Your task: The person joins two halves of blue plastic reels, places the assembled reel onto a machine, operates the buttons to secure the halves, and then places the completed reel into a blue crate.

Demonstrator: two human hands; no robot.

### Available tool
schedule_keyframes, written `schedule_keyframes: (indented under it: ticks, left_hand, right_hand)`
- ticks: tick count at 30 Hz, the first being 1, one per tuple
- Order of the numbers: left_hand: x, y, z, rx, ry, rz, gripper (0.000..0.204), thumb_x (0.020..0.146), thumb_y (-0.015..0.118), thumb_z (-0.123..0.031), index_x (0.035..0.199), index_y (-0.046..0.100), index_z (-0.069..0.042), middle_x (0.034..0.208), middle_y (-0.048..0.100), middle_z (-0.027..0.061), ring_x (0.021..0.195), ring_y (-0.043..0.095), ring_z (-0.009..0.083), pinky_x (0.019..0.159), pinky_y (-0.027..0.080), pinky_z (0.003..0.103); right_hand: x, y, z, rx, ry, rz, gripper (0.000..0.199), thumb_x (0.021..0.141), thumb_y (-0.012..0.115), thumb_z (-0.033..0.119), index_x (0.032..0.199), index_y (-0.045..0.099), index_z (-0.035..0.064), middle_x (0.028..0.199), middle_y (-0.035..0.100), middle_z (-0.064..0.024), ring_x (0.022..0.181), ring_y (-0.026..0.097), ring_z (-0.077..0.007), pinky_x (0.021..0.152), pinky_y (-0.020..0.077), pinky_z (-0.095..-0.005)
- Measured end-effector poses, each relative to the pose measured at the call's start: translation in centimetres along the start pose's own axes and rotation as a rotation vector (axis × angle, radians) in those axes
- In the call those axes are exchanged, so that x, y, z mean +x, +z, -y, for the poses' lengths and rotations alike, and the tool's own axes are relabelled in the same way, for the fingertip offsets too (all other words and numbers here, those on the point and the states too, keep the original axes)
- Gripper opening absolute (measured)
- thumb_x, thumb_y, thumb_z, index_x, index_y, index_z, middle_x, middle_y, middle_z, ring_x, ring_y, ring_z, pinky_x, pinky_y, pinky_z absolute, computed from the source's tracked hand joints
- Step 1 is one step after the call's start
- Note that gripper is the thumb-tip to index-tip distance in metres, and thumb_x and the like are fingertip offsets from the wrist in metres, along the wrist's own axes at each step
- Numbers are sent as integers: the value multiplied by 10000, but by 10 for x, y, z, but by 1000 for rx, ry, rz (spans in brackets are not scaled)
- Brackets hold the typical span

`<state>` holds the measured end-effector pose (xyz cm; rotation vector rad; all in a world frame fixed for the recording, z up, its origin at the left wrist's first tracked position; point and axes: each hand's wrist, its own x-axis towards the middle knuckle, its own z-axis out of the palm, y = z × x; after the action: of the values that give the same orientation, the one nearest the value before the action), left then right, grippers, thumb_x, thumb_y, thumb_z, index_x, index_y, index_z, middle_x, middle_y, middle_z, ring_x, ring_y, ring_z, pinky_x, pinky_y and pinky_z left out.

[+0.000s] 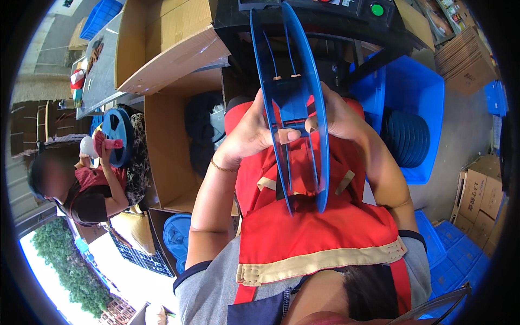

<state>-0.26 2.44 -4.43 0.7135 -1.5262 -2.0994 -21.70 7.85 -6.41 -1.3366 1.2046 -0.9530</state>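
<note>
Above my red apron (pixel 314 238), a blue plastic reel (pixel 290 97) stands on edge, its two round flanges seen nearly side-on. My left hand (pixel 250 132) grips it from the left, with the thumb reaching through to the hub between the flanges. On the other side, my right hand (pixel 341 116) is closed on the right flange, its thumb tip showing near the hub. Some fingers of both hands are hidden behind the flanges. The reel's upper part rises in front of a black machine (pixel 336 24) with a green button (pixel 377 9).
Right of me, a blue bin (pixel 434 103) holds several dark blue discs (pixel 406 138). An open cardboard box (pixel 173 184) with dark round parts stands at my left. Further left, a co-worker (pixel 89 192) handles something pink (pixel 108 143) beside a blue reel (pixel 122 138). Cartons (pixel 479 189) stand far right.
</note>
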Motion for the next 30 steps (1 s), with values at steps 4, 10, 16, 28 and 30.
schedule_keyframes:
  ticks: [4,10,16,28,30]
  left_hand:
    - [1,-1,9,-56,-45,-7,1113,713,859,-260,1513,114,-47,1349,470,214,1040,644,228,836,562,348]
    - [24,28,11,886,207,-77,1212,636,792,-534,1515,129,-29,1489,280,315,1252,452,432,979,470,423]
    - [128,13,-55,1292,647,-167,672,851,684,-448,1321,496,-6,1378,480,240,1164,566,390,955,472,457]
    - [295,-36,-225,1531,1124,-453,109,817,672,-156,914,675,-106,834,668,94,821,665,277,718,524,375]
    - [220,-22,-241,1487,919,-512,186,775,741,-147,949,686,-113,832,673,89,772,669,275,690,530,375]
  right_hand:
    - [-9,3,-6,329,146,21,952,712,848,356,1457,340,49,1290,484,-131,1062,609,-218,902,535,-353]
    - [-30,-5,-5,683,161,-43,769,771,809,371,1358,442,36,1197,587,-118,997,646,-227,887,548,-380]
    - [-67,-54,28,835,22,-207,601,794,780,382,1234,562,36,1119,645,-124,945,671,-242,859,566,-395]
    - [-116,-211,49,-429,-86,-973,756,706,778,271,1362,457,75,1269,508,-117,1075,526,-260,877,485,-390]
    - [-96,-239,68,-902,-87,-971,975,586,812,145,1465,392,120,1509,328,-136,1365,368,-340,1078,385,-458]
